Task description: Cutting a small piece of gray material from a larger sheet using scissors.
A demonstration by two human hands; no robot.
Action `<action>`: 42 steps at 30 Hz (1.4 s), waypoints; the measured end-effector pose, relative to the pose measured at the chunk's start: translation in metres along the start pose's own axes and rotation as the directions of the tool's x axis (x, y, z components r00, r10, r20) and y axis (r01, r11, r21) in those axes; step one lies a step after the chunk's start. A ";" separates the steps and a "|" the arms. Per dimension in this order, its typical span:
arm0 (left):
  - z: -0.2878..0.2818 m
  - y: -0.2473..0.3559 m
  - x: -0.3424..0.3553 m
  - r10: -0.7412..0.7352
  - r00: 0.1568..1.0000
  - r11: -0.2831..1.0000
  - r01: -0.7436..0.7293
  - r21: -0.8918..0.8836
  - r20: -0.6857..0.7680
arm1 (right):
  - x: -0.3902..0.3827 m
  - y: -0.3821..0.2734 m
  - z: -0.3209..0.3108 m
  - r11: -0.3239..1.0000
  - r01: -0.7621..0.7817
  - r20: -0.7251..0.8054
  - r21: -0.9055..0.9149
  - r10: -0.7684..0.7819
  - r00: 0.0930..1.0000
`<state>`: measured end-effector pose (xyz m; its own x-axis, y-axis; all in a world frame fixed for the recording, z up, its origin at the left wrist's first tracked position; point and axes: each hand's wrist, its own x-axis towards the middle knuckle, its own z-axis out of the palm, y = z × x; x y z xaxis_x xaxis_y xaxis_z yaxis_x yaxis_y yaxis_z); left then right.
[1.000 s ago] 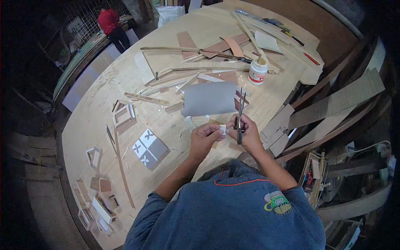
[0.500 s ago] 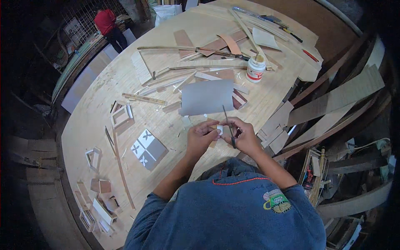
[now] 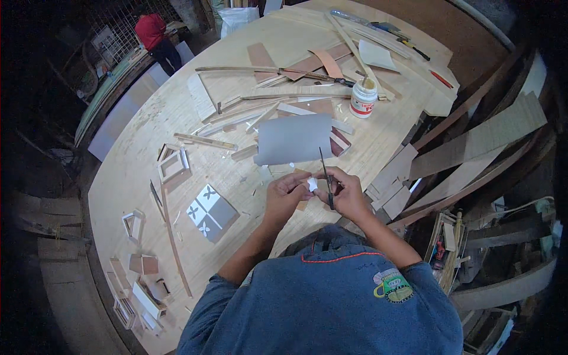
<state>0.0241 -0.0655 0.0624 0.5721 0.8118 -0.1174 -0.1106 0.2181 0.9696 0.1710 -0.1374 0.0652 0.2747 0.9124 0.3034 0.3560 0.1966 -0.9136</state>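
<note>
My left hand (image 3: 286, 192) pinches a small white paper piece (image 3: 313, 184) between thumb and fingertips. In my right hand (image 3: 346, 195) is a pair of dark scissors (image 3: 325, 171), blades pointing away from me and a handle near the palm. The fingers of both hands almost meet at the paper. Just beyond them lies a large grey sheet (image 3: 294, 139). To the left rests a square panel (image 3: 220, 219) in white and grey, with dark four-petal shapes on it.
A glue jar (image 3: 363, 98) stands open beyond my right hand. Wood strips (image 3: 296, 93) and offcuts spread across the far table. Small wooden frames (image 3: 173, 165) sit on the left. Curved boards (image 3: 473, 142) lean at the right. A person in red (image 3: 151, 32) works far left.
The white paper piece has turned slightly and its outline looks different. The scissors have shifted a little to the right and stand more upright. Both hands stay in about the same place.
</note>
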 end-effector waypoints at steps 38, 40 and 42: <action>-0.053 -0.072 0.019 0.160 0.958 0.987 -0.149 0.065 -0.239 | 0.037 0.104 0.062 0.848 -0.473 0.144 0.240 0.451 0.881; -0.052 -0.064 0.016 0.087 0.972 0.994 -0.101 -0.051 -0.220 | 0.040 0.098 0.064 0.964 -0.263 0.093 0.036 0.259 0.961; -0.053 -0.057 0.015 0.018 0.981 0.985 -0.050 -0.163 -0.195 | 0.037 0.084 0.062 0.972 -0.235 0.022 -0.001 0.235 0.972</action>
<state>-0.0037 -0.0374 -0.0063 0.4007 0.9055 -0.1399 -0.2702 0.2627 0.9263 0.1559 -0.0649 -0.0168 0.3315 0.9405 0.0742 0.2824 -0.0239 -0.9590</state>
